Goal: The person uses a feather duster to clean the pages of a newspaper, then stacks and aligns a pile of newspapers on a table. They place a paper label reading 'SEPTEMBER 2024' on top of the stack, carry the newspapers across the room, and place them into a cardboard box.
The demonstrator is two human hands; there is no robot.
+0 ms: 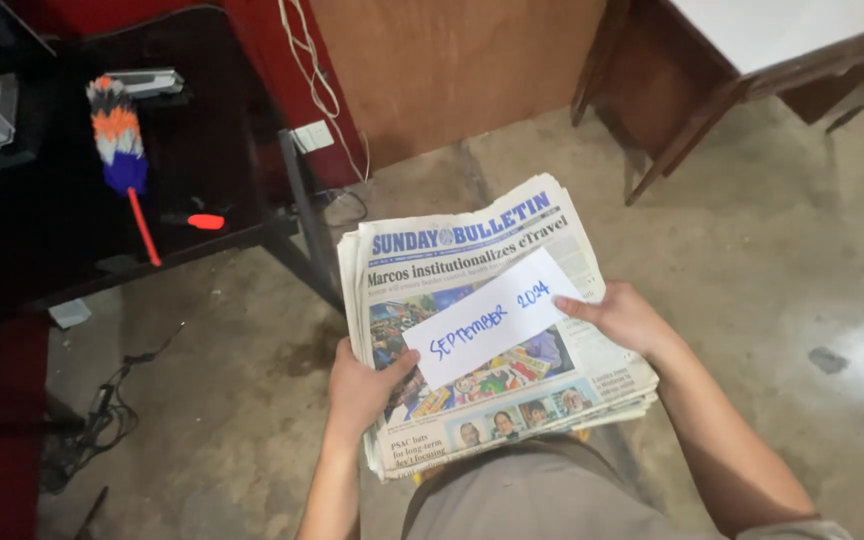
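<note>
Lap: grey trousers at the bottom edge, directly under the newspapers.
Left hand: grips the near left edge of the newspaper stack, thumb on top, remaining fingers hidden beneath.
Right hand: grips the right edge of the stack, thumb pressing the end of the paper slip; other fingers tucked under, out of sight.
Newspaper stack: thick folded pile held in the air over the lap, front page up, tilted slightly anticlockwise.
Paper slip: white strip with blue handwriting, lying slantwise across the front page, touching both thumbs.
Floor: bare concrete, stained, with a dark cable trailing at left.
Black table: far left, carrying a feather duster with an orange handle, and a small red object.
Wooden table: upper right, pale top, well apart from the hands.
</note>
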